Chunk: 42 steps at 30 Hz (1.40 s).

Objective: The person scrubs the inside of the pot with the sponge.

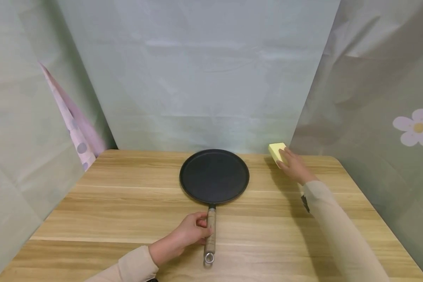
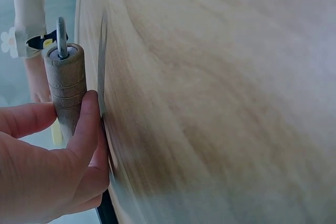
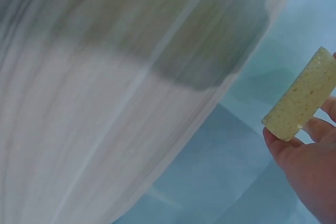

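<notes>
A round, flat black pan (image 1: 214, 176) lies near the back middle of the wooden table, its wooden handle (image 1: 210, 239) pointing toward me. My left hand (image 1: 190, 229) pinches that handle between thumb and fingers from the left side. In the left wrist view, the handle (image 2: 65, 80) ends in a metal ring (image 2: 61, 38). Toward the table's back right, my right hand (image 1: 295, 167) grips a pale yellow sponge (image 1: 276, 150). The right wrist view shows the block-shaped sponge (image 3: 303, 97) held between thumb and fingers, apart from the tabletop.
The wooden table (image 1: 127, 207) ends at a back edge close behind the pan and sponge. Pale hanging sheets (image 1: 204, 78) surround it at the back and both sides. The right sheet bears a flower print (image 1: 417, 127).
</notes>
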Motion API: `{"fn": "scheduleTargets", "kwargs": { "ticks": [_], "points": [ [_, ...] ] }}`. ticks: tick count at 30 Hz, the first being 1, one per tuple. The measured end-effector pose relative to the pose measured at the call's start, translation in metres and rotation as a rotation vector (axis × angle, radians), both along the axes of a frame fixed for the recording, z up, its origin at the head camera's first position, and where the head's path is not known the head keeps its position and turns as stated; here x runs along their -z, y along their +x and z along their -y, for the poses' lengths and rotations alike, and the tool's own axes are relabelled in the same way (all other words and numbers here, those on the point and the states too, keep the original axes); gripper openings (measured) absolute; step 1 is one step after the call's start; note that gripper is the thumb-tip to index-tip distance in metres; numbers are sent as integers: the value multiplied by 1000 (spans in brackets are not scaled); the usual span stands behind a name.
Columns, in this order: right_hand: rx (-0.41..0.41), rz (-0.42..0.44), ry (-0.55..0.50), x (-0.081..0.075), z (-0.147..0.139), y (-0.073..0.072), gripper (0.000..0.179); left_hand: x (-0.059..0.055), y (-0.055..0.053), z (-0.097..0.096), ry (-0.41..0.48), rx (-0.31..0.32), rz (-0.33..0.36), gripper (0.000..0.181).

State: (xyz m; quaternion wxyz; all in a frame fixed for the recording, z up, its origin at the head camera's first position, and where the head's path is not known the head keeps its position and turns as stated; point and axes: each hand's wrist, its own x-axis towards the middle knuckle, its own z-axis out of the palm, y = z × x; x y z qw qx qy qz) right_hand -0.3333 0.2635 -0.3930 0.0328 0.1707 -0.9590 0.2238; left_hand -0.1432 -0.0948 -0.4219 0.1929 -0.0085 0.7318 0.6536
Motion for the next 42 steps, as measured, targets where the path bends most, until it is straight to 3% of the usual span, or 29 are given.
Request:
{"fn": "scheduleTargets", "kwargs": {
  "ticks": [42],
  "points": [
    [-214, -78, -84, -5, 84, 4, 59, 0, 1, 1, -23, -4, -7, 59]
  ]
}}
